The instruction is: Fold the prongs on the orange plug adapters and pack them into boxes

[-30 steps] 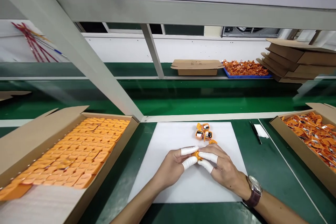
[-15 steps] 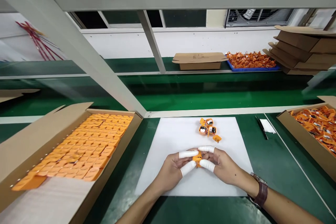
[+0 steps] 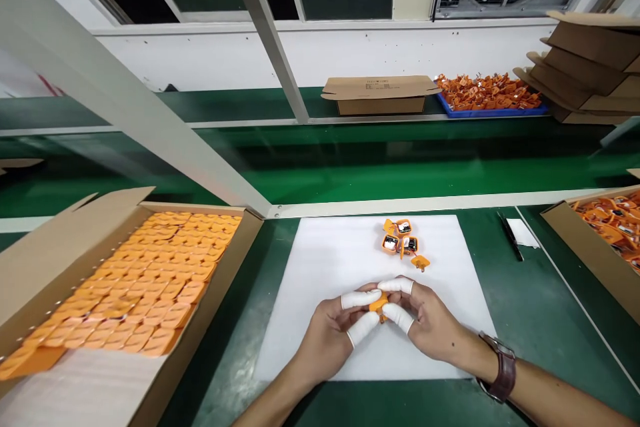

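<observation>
A small orange plastic casing [image 3: 379, 305] is pinched between both hands above the white mat [image 3: 320, 260]. My left hand [image 3: 336, 330] holds its left side with thumb and fingertips, and my right hand [image 3: 425, 320] grips the right side the same way. White covers wrap the thumbs and forefingers. The fingers hide much of the casing. Beyond the hands, several opened orange casings [image 3: 391, 244] with dark and white parts inside lie on the mat. Close to them is a loose orange piece with metal prongs [image 3: 421, 262].
Rows of orange pieces fill a carton [image 3: 235, 260] at left. Another carton [image 3: 590, 247] of loose orange parts stands right, near a black pen-like tool [image 3: 511, 237] and white paper [image 3: 523, 233]. A blue tray [image 3: 495, 112] of orange parts and stacked cardboard boxes [image 3: 590, 80] sit behind.
The view has tipped downward and come slightly closer. Both hands keep hold of the orange casing, with only slight finger movement.
</observation>
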Available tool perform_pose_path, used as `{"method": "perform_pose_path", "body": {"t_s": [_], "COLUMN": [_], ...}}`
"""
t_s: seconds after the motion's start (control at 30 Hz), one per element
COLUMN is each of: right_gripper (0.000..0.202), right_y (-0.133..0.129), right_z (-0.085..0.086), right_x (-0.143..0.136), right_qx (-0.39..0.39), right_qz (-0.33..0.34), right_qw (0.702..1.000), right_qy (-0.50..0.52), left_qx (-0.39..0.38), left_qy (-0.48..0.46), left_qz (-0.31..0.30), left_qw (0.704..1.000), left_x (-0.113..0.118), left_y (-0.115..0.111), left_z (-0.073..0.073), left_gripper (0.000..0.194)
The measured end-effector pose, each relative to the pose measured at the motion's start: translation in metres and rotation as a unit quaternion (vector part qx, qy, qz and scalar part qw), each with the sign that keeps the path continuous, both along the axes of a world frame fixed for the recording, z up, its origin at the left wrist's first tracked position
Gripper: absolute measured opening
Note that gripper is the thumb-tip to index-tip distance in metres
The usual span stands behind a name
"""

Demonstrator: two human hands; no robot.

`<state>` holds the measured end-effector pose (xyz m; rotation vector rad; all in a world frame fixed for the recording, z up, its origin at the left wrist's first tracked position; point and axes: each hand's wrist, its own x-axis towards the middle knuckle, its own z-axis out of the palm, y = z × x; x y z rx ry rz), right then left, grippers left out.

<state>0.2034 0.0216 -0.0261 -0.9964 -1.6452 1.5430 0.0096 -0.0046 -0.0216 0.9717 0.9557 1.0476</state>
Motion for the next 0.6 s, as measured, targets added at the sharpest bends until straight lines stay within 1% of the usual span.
{"method": "perform_pose_path", "body": {"t_s": [0.13,0.3,0.43,0.6], "right_gripper": [0.026,0.031,0.033,0.034], "right_y": [0.000,0.003,0.005,0.006], "right_z": [-0.002,0.007,0.012,0.009], "right_x": [0.002,0.006,0.010,0.011], "right_qx": [0.012,-0.003,-0.043,-0.069], "right_qz": [0.001,0.029,0.050,0.050], "right_qw": [1.000,0.999,0.996,0.995], "right_qy": [-0.001,0.027,0.057,0.056], "left_qx": [-0.040,-0.059,-0.041,-0.032], "left_qy": [-0.011,-0.001,0.017,0.043], "left_qz": [0.027,0.040,0.006,-0.024], "left_qw": [0.999,0.997,0.999,0.998], "left_x": [0.005,0.008,0.004,-0.001], "left_y": [0.001,0.004,0.007,0.009], "left_z": [0.004,0.009,0.008,0.008], "left_gripper": [0.032,0.032,0.032,0.037]}}
